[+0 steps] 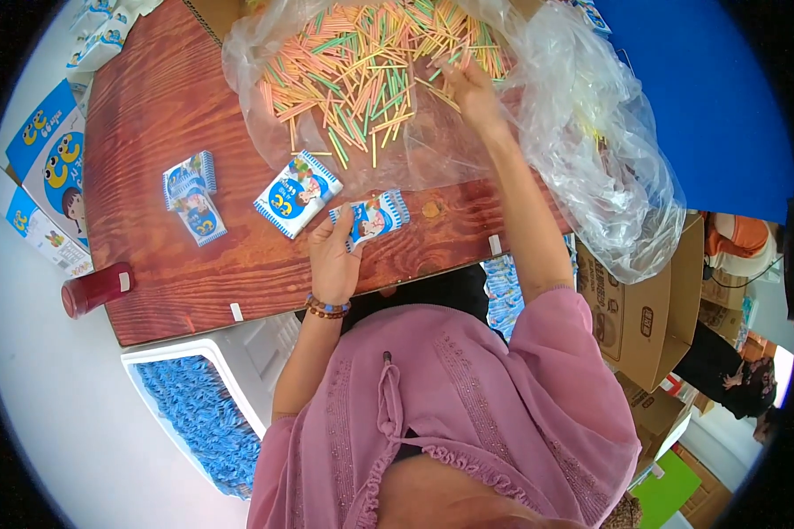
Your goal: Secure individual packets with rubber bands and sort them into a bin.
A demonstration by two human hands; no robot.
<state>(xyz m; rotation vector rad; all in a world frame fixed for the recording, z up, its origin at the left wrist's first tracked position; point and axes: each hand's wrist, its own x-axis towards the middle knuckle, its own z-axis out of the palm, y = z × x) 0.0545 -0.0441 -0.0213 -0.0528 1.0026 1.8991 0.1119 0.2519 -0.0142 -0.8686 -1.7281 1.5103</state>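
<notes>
My left hand (333, 256), with beaded bracelets at the wrist, grips a small blue-and-white packet (381, 215) near the table's front edge. Farther off, my right hand (475, 95) reaches to the right side of a heap of thin pink, yellow and green sticks (353, 75). Its fingertips are pinched together at some of these sticks. The heap lies on clear plastic sheeting (450, 145). Just beyond my left hand lies a larger blue-and-white packet (298, 194). Two small packets (194, 196) overlap to the left of it.
Crumpled clear plastic (591, 150) hangs over the table's right side, above a cardboard box (640, 309). A red cylindrical container (97, 290) stands at the left edge of the wooden table (150, 106). Below, a white bin (229, 370) holds many blue packets. Printed cartons (53, 176) stand left.
</notes>
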